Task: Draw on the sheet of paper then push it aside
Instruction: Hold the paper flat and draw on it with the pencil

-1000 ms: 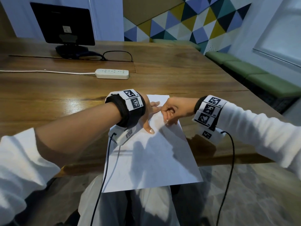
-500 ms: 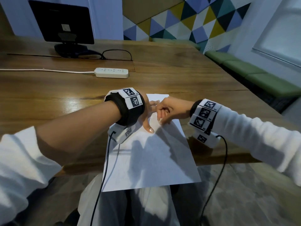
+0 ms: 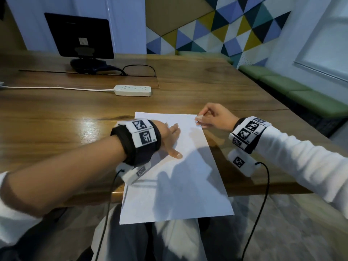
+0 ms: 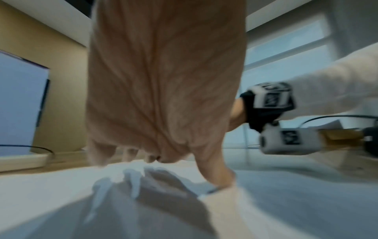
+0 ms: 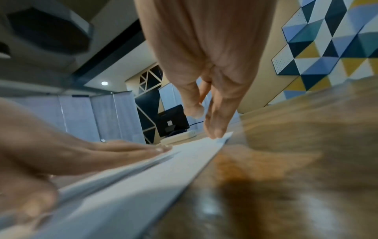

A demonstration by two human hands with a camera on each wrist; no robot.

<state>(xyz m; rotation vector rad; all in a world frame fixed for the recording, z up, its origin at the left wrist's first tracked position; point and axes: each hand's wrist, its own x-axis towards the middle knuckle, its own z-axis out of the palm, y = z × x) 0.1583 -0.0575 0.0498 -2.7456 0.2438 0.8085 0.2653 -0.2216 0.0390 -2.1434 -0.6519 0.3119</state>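
A blank white sheet of paper [image 3: 178, 185] lies on the wooden table [image 3: 56, 113], its near end hanging over the table edge above my lap. My left hand [image 3: 172, 140] lies flat on the sheet's upper left part, fingers straight and thumb spread, pressing it down. The right hand [image 3: 202, 119] is at the sheet's far right corner. In the right wrist view its fingertips [image 5: 215, 132] touch that corner of the paper [image 5: 163, 161], with the thumb raised clear of it. No pen shows in any view.
A white power strip [image 3: 132, 90] with its cord lies further back on the table. Behind it, a black monitor [image 3: 81, 36] stands on its base with a looped cable. Green benches [image 3: 301, 95] run along the right wall. Wrist-camera cables hang off the near edge.
My right hand has moved away from the left hand's fingers, out to the sheet's far right corner. The left hand stays flat on the paper.
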